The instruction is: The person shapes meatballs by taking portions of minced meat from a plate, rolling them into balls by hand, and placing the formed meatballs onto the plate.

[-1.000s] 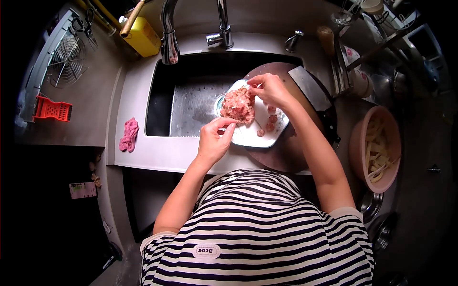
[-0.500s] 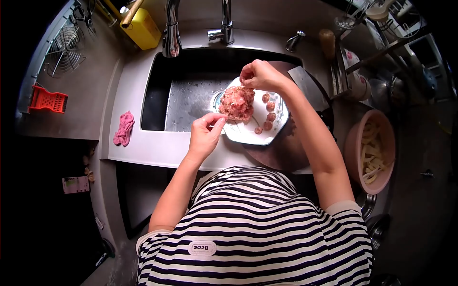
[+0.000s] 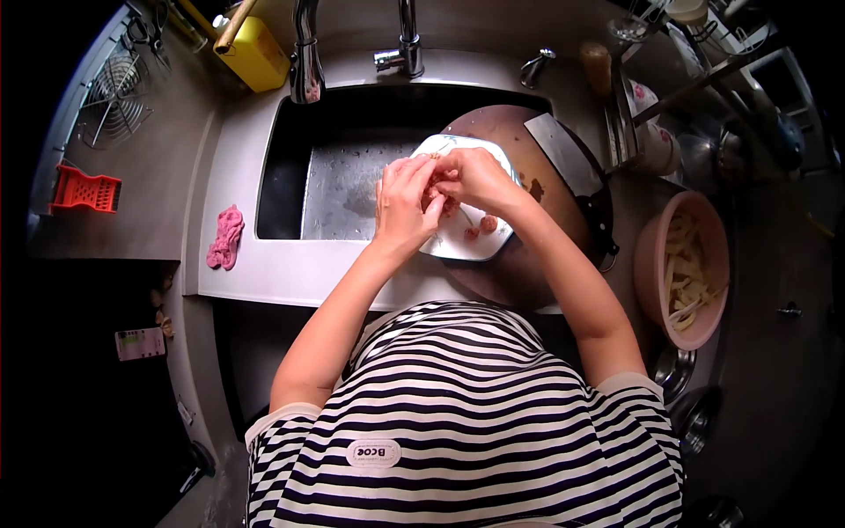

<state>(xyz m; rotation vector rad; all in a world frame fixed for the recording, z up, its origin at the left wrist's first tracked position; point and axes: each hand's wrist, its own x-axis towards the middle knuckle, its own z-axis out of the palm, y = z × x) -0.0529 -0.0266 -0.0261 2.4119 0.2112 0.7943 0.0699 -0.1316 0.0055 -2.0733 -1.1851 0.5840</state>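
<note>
A mound of raw minced meat (image 3: 451, 208) sits on a white plate (image 3: 465, 250), largely hidden under both hands. My left hand (image 3: 406, 201) curves around its left side, fingers bent over the meat. From the right, my right hand (image 3: 478, 179) meets it with the fingers pinched on minced meat at the mound. How much is between the fingers is hidden. Small meatballs (image 3: 488, 224) lie on the plate's right side, just below my right hand; others are covered by the wrist. Beneath the plate is a round chopping board (image 3: 484, 283), partly over the sink.
A cleaver (image 3: 563, 157) lies on the board's right side. The black sink (image 3: 339, 189) is behind and left, with a faucet (image 3: 306, 53) above. A pink bowl of pale strips (image 3: 647, 264) stands right; a pink cloth (image 3: 225, 238) lies left. A yellow bottle (image 3: 255, 57) stands at the back.
My hands have come together over the mound: the left moved up and right, the right moved down. They now hide most of the meat. The plate appears shifted slightly left.
</note>
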